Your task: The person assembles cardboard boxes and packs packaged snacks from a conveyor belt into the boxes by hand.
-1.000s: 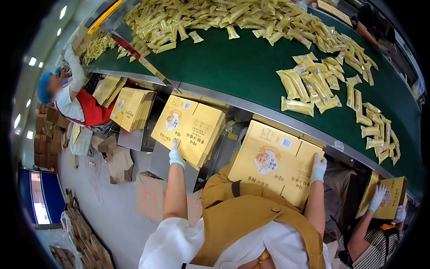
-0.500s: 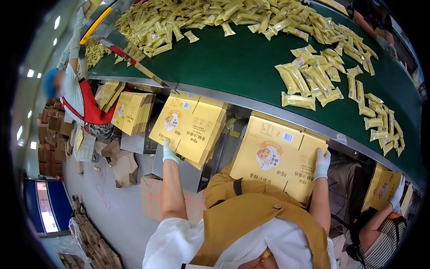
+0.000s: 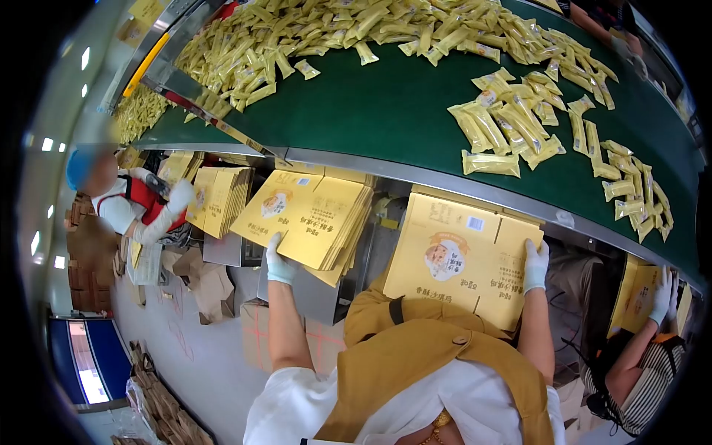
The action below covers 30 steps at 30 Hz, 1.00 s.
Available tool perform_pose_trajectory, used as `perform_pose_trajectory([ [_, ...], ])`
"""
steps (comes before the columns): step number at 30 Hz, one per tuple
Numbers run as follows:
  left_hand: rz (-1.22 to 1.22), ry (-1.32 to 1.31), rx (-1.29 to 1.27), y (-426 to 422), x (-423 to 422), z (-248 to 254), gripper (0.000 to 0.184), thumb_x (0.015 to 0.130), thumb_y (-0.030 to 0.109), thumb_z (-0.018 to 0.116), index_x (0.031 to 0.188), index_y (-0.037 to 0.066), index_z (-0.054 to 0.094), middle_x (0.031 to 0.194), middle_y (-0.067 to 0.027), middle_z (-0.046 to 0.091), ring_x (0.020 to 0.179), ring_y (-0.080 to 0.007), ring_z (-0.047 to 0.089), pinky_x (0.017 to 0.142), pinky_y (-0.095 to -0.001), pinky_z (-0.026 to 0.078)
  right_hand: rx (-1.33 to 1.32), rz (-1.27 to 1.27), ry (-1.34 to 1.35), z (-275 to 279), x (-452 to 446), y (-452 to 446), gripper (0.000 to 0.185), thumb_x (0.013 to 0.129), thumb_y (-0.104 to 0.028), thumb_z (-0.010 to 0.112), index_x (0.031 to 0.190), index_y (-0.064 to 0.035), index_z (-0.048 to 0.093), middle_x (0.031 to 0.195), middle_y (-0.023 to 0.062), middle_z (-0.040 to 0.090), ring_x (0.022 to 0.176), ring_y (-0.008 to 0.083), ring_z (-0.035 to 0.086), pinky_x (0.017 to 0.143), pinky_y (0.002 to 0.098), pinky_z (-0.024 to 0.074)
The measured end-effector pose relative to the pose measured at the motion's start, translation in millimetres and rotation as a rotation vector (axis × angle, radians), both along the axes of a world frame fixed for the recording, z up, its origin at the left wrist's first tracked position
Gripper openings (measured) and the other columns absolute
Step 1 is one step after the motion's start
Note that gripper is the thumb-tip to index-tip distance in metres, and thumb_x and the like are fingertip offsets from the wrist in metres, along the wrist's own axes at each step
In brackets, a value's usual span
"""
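My gloved left hand (image 3: 280, 261) is closed on the lower edge of the top flat yellow carton (image 3: 297, 211) of a stack at mid-left. That carton sticks out leftward past the ones under it. My gloved right hand (image 3: 535, 265) grips the right edge of another flat carton (image 3: 443, 256), printed with a round logo and a barcode, in front of my apron. More cartons show behind its top edge. Its lower edge meets the apron (image 3: 400, 348). The fingers behind both cartons are hidden.
Beyond the cartons runs a green conveyor belt (image 3: 356, 111) with a metal edge, heaped with yellow wrapped packets (image 3: 508, 122). A person in a blue cap (image 3: 78, 169) stands at left; another person's gloved hand (image 3: 662, 297) is at right. Open brown cardboard (image 3: 210, 282) lies on the floor.
My left hand has shifted the top carton left, out of line with its stack. My right hand stays on its carton. The person at left has lowered a raised arm.
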<state>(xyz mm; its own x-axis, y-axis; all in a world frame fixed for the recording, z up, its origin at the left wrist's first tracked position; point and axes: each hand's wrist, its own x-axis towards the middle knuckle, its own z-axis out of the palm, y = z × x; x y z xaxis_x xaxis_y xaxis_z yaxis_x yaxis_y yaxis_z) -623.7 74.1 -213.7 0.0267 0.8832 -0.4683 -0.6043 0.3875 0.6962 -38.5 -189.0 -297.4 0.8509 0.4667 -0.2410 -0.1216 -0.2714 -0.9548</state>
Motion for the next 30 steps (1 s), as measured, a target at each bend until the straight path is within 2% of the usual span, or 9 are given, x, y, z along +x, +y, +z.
perform_pose_trajectory([
  [7,0.123,-0.013,0.176,-29,-14,-51,0.056,0.094,0.021,0.057,0.144,0.001,0.044,0.139,-0.0181,0.057,0.124,-0.0345,0.059,0.105,-0.0487,0.051,-0.004,0.000,0.035,14,-9,1,0.046,0.094,-0.017,0.066,0.132,0.0055,0.055,0.124,0.0135,0.062,0.113,0.0221,0.059,0.099,0.0327,0.0456],
  [10,0.112,-0.056,0.183,-65,-9,-31,0.061,0.095,0.028,0.056,0.147,0.002,0.041,0.142,-0.0172,0.055,0.125,-0.0342,0.058,0.106,-0.0490,0.049,-0.284,-0.087,-0.415,25,-26,-3,0.047,0.093,-0.018,0.067,0.133,0.0050,0.054,0.127,0.0173,0.060,0.117,0.0267,0.058,0.102,0.0359,0.0448],
  [11,0.106,-0.063,0.191,-78,-6,-16,0.062,0.095,0.031,0.055,0.149,0.003,0.040,0.142,-0.0167,0.055,0.126,-0.0340,0.057,0.106,-0.0490,0.049,-0.140,-0.098,-0.577,37,-37,-1,0.050,0.091,-0.019,0.069,0.133,0.0043,0.054,0.130,0.0195,0.059,0.121,0.0295,0.057,0.105,0.0394,0.0440],
  [14,0.047,-0.064,0.299,-107,-1,14,0.067,0.095,0.038,0.054,0.151,0.005,0.038,0.144,-0.0149,0.053,0.126,-0.0332,0.057,0.106,-0.0479,0.048,-0.164,0.213,-0.899,109,-71,1,0.057,0.088,-0.016,0.072,0.137,0.0025,0.051,0.130,0.0184,0.059,0.126,0.0302,0.055,0.109,0.0409,0.0422],
  [16,-0.001,-0.048,0.356,-117,7,34,0.071,0.093,0.041,0.057,0.152,0.006,0.037,0.144,-0.0137,0.054,0.125,-0.0319,0.058,0.105,-0.0463,0.048,0.033,0.600,-0.452,131,-97,12,0.065,0.085,-0.016,0.075,0.141,0.0013,0.047,0.134,0.0170,0.058,0.133,0.0305,0.051,0.113,0.0408,0.0390],
  [20,-0.175,-0.107,0.466,-119,43,60,0.076,0.089,0.039,0.066,0.151,0.005,0.038,0.143,-0.0142,0.054,0.125,-0.0325,0.057,0.104,-0.0480,0.049,0.557,0.851,0.247,165,-166,45,0.079,0.085,-0.019,0.074,0.150,-0.0017,0.033,0.142,0.0183,0.052,0.139,0.0306,0.046,0.113,0.0435,0.0389],
  [24,-0.470,-0.110,0.485,-126,105,60,0.075,0.091,0.041,0.063,0.150,0.002,0.039,0.144,-0.0153,0.052,0.131,-0.0344,0.052,0.110,-0.0485,0.043,0.825,0.624,0.372,201,-181,67,0.081,0.086,-0.013,0.073,0.152,-0.0015,0.028,0.144,0.0165,0.051,0.131,0.0298,0.053,0.109,0.0417,0.0432],
  [26,-0.660,0.017,0.614,-127,147,68,0.074,0.091,0.041,0.065,0.149,0.002,0.039,0.145,-0.0155,0.052,0.131,-0.0342,0.052,0.110,-0.0477,0.043,0.605,0.444,0.296,187,-154,63,0.078,0.087,-0.015,0.072,0.151,-0.0009,0.031,0.142,0.0145,0.052,0.128,0.0276,0.054,0.108,0.0421,0.0439],
  [30,-0.999,0.257,0.930,-109,200,93,0.074,0.092,0.039,0.068,0.149,0.001,0.040,0.146,-0.0156,0.052,0.131,-0.0331,0.052,0.111,-0.0454,0.042,0.831,0.270,0.431,129,-88,14,0.070,0.094,-0.042,0.066,0.148,-0.0063,0.041,0.143,0.0087,0.053,0.130,0.0242,0.054,0.106,0.0424,0.0466],
])
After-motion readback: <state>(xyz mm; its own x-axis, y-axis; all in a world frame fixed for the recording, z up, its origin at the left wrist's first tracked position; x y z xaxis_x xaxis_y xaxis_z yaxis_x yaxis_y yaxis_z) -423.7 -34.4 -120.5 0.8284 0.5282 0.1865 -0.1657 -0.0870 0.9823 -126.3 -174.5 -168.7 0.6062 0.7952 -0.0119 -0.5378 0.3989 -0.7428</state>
